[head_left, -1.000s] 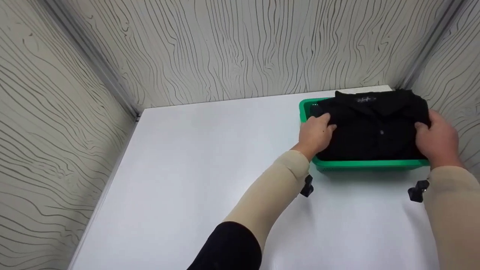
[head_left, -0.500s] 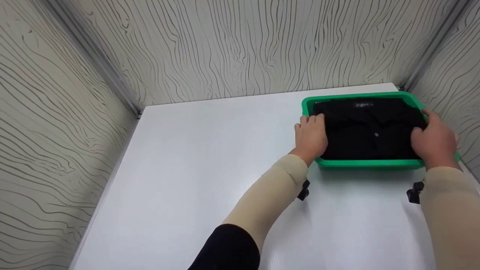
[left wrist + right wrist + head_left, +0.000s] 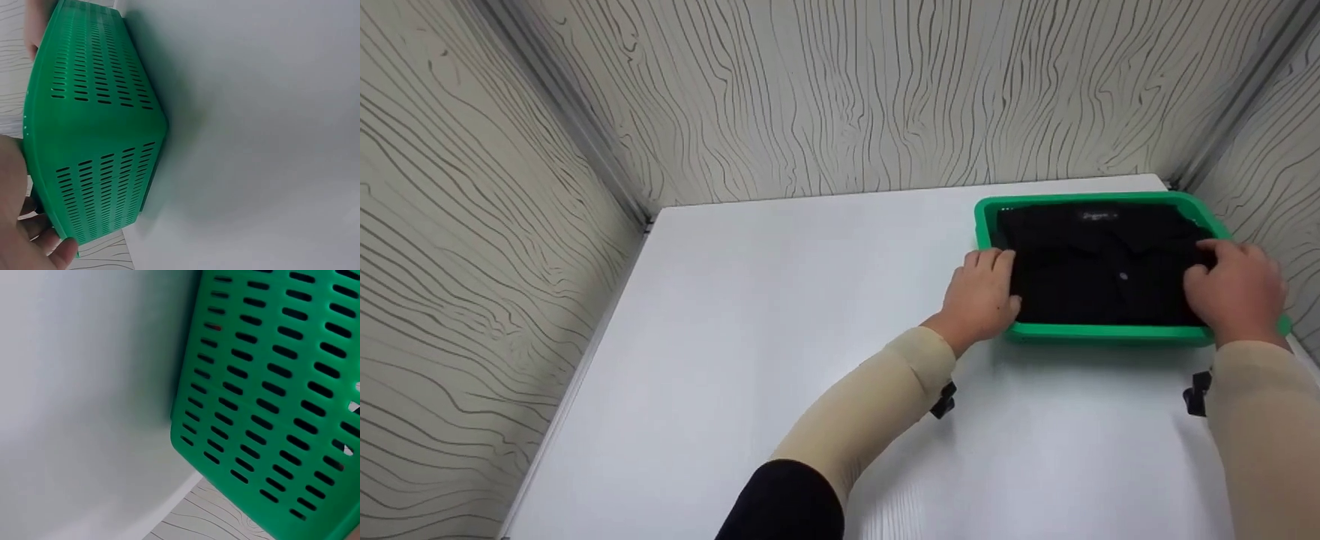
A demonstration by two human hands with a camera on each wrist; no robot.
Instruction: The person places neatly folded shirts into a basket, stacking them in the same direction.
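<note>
A folded black shirt lies inside a green plastic basket, its neck label facing up and one button showing. My left hand is at the basket's left rim, fingers relaxed along it and thumb near the front corner. In the left wrist view, the fingertips of that hand sit right at the rim. At the shirt's right side, my right hand has its thumb and forefinger bent on the cloth. The right wrist view shows the slotted wall of the basket, with the hand almost out of frame.
The basket stands on a white table, near its back right corner. Patterned wall panels rise behind and on both sides. Small black mounts hang below each wrist.
The shirt has sunk down into the basket, its collar now below the rim. My left hand has moved off the cloth, toward me, to the left rim; the right hand stays on the shirt's right side.
</note>
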